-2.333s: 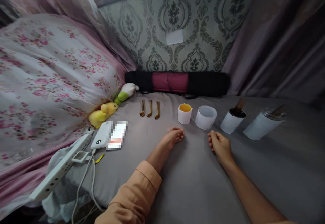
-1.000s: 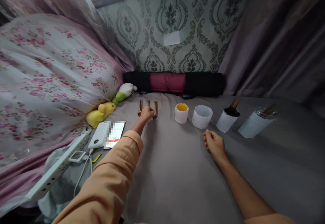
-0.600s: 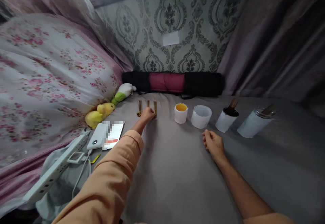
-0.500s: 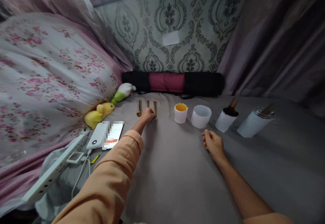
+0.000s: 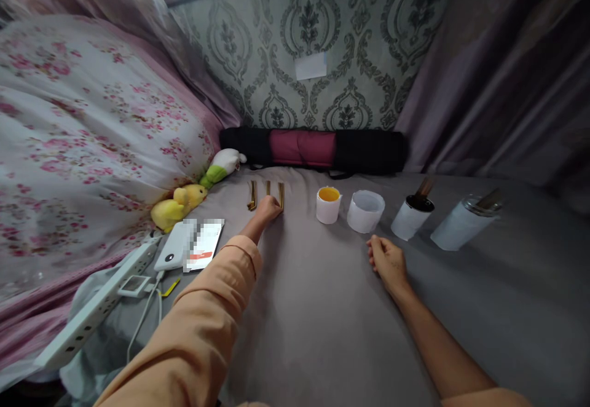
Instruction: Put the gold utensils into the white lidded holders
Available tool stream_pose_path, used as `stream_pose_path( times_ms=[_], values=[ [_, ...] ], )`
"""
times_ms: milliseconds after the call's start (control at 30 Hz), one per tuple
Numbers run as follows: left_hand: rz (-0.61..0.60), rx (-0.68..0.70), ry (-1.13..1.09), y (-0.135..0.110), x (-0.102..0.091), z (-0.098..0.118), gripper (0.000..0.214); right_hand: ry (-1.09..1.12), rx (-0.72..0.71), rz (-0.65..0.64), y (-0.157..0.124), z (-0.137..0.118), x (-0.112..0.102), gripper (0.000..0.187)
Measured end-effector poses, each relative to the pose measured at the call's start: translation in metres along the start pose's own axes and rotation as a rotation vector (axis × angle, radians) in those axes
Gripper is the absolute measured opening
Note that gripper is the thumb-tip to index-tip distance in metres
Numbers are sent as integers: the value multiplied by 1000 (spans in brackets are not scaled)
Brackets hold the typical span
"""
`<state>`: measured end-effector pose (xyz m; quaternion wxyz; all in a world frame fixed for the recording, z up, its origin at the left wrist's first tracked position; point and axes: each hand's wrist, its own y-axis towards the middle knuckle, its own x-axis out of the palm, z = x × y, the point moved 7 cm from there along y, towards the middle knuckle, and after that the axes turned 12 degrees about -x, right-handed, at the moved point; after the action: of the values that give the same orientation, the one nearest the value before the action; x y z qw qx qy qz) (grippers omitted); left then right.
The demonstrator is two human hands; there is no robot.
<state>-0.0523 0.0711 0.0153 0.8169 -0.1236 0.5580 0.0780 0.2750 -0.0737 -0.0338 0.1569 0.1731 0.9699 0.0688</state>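
Shows grey on the sheet (image 5: 313,321), black and maroon on the roll (image 5: 302,148) at its far edge, gold-brown on the rods (image 5: 281,193), damask on wallpaper (image 5: 359,26).

The rightmost bundle (image 5: 282,195) of three slim brown ones is met at its near end by the fingertips of the left hand (image 5: 266,211); whether it is gripped cannot be told. The right hand (image 5: 388,262) is rested, loosely curled, on the grey sheet (image 5: 318,315), near a wide white container (image 5: 365,215).
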Motion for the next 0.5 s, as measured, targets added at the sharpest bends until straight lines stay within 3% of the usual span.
stream_pose_path(
  times_ms=[500],
  values=[
    [11, 19, 19, 6, 5, -2, 23, -22, -8, -2, 0, 0, -1, 43]
  ],
)
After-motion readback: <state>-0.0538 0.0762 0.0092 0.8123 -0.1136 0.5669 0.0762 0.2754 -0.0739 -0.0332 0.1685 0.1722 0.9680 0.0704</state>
